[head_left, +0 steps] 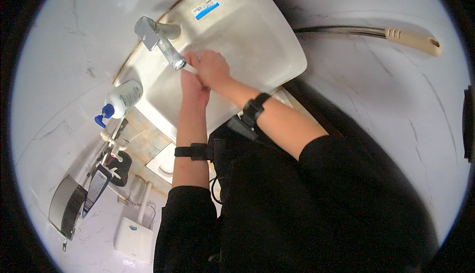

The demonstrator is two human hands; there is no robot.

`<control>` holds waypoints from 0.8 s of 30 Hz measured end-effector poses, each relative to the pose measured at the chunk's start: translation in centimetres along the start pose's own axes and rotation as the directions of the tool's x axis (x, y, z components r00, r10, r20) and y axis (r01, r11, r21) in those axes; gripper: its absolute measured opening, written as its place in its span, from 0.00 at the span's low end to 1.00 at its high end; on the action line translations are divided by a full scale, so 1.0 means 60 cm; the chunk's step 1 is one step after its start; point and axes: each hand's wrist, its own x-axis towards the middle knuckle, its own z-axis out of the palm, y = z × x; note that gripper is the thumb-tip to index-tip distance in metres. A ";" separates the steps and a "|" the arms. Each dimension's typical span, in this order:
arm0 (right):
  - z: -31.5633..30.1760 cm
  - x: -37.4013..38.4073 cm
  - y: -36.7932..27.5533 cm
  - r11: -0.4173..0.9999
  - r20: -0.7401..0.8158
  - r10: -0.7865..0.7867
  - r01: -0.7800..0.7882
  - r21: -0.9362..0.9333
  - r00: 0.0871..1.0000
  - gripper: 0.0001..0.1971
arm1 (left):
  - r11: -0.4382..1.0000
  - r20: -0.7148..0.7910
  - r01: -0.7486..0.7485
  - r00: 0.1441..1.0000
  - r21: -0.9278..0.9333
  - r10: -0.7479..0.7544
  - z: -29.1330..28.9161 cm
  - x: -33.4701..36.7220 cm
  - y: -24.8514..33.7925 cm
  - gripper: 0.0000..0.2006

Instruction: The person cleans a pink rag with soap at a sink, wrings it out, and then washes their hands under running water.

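Under the running tap, my left hand (191, 84) and my right hand (214, 69) press together over the white washbasin (258, 39). The right hand lies across the left one. Both are blurred, and most of their fingers are hidden or smeared. A thin stream of water (190, 68) falls from the spout of the chrome tap (169, 53) onto them. Neither hand shows any separate object in it. Each forearm wears a black strap, the right one carrying a small black device (254, 108).
Left on the basin's rim stands a white pump bottle (123, 98) with a blue pump. A rod with a beige handle (414, 41) lies to the right. Lower left are a toilet-roll holder (67, 206), a dark blue bottle (97, 190) and a white cistern (133, 239).
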 end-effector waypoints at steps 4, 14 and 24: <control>-0.010 0.036 0.034 0.991 -0.126 -0.130 0.124 -0.049 0.983 0.20 | 0.955 -0.059 -0.091 0.992 0.283 0.112 0.001 -0.013 -0.024 0.21; 0.018 -0.058 -0.009 0.978 -0.121 -0.121 0.139 0.154 0.985 0.19 | 0.997 -0.023 0.050 0.999 0.056 -0.049 -0.030 0.008 0.009 0.19; 0.017 0.084 0.097 0.991 -0.244 -0.053 0.082 0.109 0.968 0.15 | 0.944 -0.078 -0.151 0.980 0.293 0.181 -0.014 -0.007 -0.009 0.14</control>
